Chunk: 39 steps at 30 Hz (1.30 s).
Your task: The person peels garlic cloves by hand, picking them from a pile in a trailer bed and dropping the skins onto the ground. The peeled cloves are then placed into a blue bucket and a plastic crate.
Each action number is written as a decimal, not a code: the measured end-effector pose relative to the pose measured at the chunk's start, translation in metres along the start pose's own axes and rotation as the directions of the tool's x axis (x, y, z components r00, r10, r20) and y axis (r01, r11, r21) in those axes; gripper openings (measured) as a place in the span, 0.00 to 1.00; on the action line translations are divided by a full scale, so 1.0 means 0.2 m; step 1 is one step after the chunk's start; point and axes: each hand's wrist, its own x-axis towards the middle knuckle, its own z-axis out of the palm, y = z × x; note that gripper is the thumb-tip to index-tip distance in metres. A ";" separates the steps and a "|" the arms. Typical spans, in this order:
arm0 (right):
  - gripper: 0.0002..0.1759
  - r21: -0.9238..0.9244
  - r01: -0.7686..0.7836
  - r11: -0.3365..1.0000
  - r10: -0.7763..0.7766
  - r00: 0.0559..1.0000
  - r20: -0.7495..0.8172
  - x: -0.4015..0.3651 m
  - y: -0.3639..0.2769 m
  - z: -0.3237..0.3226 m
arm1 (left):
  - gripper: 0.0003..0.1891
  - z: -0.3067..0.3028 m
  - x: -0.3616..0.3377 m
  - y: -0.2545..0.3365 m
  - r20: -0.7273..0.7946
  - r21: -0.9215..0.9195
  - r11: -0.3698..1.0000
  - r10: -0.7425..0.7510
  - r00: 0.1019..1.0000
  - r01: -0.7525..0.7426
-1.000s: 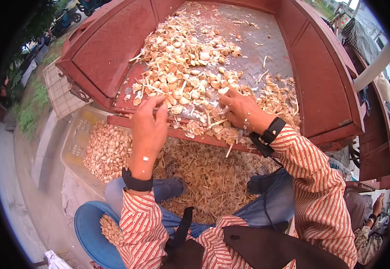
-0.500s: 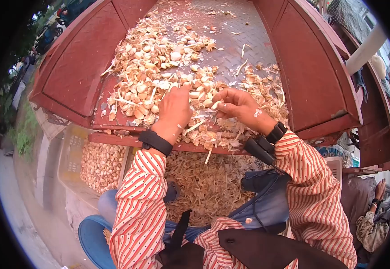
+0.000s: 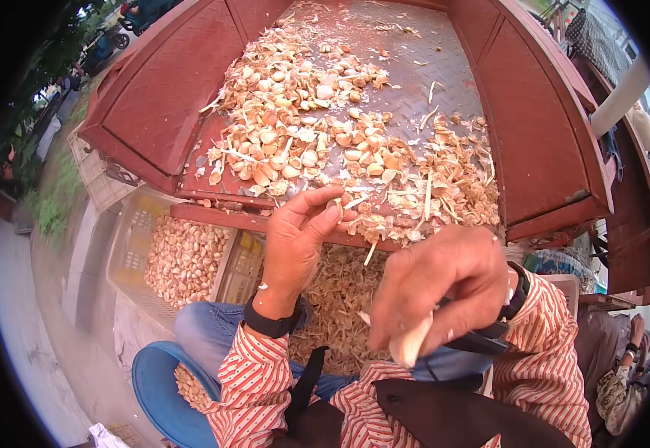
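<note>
My right hand [image 3: 448, 287], raised close to the camera, pinches a pale garlic clove [image 3: 411, 342] between thumb and fingers. The clove points downward. My left hand [image 3: 302, 235] is at the front edge of the red metal bed, thumb and fingers pressed together. A small whitish bit shows at its fingertips, too small to name. Beyond the hands, a heap of garlic cloves [image 3: 269, 138] mixed with papery skins and dry stalks lies on the bed. Loose garlic skins [image 3: 459, 175] gather on the right.
Red side panels [image 3: 168, 97] wall the metal bed [image 3: 452, 75]. Below left, a yellowish crate [image 3: 135, 257] holds many cloves. A blue bucket [image 3: 150, 384] with some cloves stands by my left leg. Skins litter the ground between my knees. Another person's arm [image 3: 627, 355] shows at far right.
My right hand has come back from the heap toward the camera with the clove. My left hand has drawn back to the bed's front edge. The view has shifted slightly.
</note>
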 end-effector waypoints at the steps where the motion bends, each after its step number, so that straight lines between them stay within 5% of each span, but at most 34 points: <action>1: 0.08 0.109 0.148 0.983 -0.159 0.983 0.096 0.03 -0.04 0.07 | 0.13 -0.02 -0.02 0.03 -0.001 -0.024 1.000 0.000 1.000 0.000; 2: 0.06 0.169 0.240 0.956 -0.261 0.958 0.121 0.04 -0.07 0.13 | 0.13 -0.03 -0.04 0.05 0.002 -0.046 0.999 -0.001 1.000 0.001; 5: 0.03 0.193 0.571 0.798 -0.505 0.808 -0.303 0.01 -0.04 0.38 | 0.13 -0.11 -0.09 0.12 -0.057 -0.040 0.999 0.016 0.998 -0.018; 6: 0.03 0.158 0.560 0.813 -0.506 0.814 -0.286 0.02 -0.11 0.36 | 0.14 -0.15 -0.11 0.16 -0.104 -0.005 0.999 0.048 0.993 -0.049; 8: 0.03 0.172 0.534 0.828 -0.504 0.843 -0.189 0.01 -0.14 0.29 | 0.13 -0.38 -0.12 0.23 -0.316 0.213 0.963 0.229 0.921 -0.167; 10: 0.04 0.175 0.502 0.847 -0.485 0.865 -0.132 -0.01 -0.17 0.24 | 0.13 -0.71 -0.13 0.28 -0.496 0.689 0.722 0.412 0.764 0.058; 12: 0.04 0.169 0.511 0.843 -0.490 0.858 -0.156 -0.02 -0.17 0.22 | 0.13 -0.85 -0.15 0.33 -0.374 0.925 0.136 0.485 0.791 0.354; 15: 0.05 0.119 0.565 0.816 -0.520 0.809 -0.273 -0.05 -0.15 0.26 | 0.12 -0.68 -0.04 0.23 -0.207 0.974 0.200 0.581 0.787 0.108; 16: 0.05 0.090 0.576 0.812 -0.527 0.791 -0.310 -0.06 -0.14 0.27 | 0.11 -0.50 0.03 0.21 -0.191 0.929 0.369 0.510 0.839 -0.014; 18: 0.06 0.054 0.606 0.794 -0.561 0.763 -0.321 -0.04 -0.13 0.27 | 0.11 -0.19 0.18 0.12 -0.010 0.905 0.388 0.428 0.904 -0.174; 21: 0.06 0.059 0.614 0.787 -0.585 0.773 -0.245 -0.04 -0.12 0.22 | 0.07 0.06 0.40 -0.07 0.339 0.885 0.197 0.351 0.873 -0.423; 24: 0.05 0.099 0.473 0.876 -0.459 0.878 -0.135 -0.06 -0.16 0.11 | 0.06 0.14 0.54 -0.23 0.421 0.907 -0.046 0.104 0.901 -0.418; 26: 0.06 0.045 0.293 0.955 -0.285 0.950 -0.124 -0.11 -0.13 -0.01 | 0.06 0.16 0.55 -0.26 0.371 0.928 0.000 0.069 0.926 -0.372; 27: 0.07 0.025 0.158 0.987 -0.144 0.946 -0.290 -0.13 -0.07 -0.04 | 0.07 0.16 0.55 -0.27 0.345 0.938 0.017 0.047 0.938 -0.346; 29: 0.12 0.059 -0.050 0.997 0.075 0.822 -0.565 -0.14 0.04 -0.13 | 0.09 0.09 0.55 -0.29 0.379 0.922 0.064 0.051 0.924 -0.382; 31: 0.08 0.082 -0.157 0.984 0.173 0.745 -0.644 -0.14 0.17 -0.30 | 0.11 0.02 0.55 -0.30 0.427 0.897 0.084 0.087 0.900 -0.433; 32: 0.07 0.110 -0.217 0.970 0.231 0.681 -0.695 -0.14 0.19 -0.32 | 0.13 0.09 0.51 -0.19 0.262 0.964 0.054 -0.005 0.965 -0.261; 33: 0.08 0.082 -0.326 0.942 0.290 0.664 -0.689 -0.15 0.21 -0.34 | 0.13 0.09 0.48 -0.17 0.164 0.919 0.366 -0.019 0.986 -0.146; 35: 0.09 0.028 -0.534 0.845 0.406 0.606 -0.685 -0.19 0.24 -0.37 | 0.13 0.06 0.41 -0.13 0.003 0.528 0.841 -0.144 0.990 0.121; 39: 0.15 -0.365 -0.551 0.751 0.239 0.742 -0.627 -0.18 0.35 -0.31 | 0.11 0.08 0.23 -0.08 0.019 -0.070 0.983 -0.168 0.986 0.169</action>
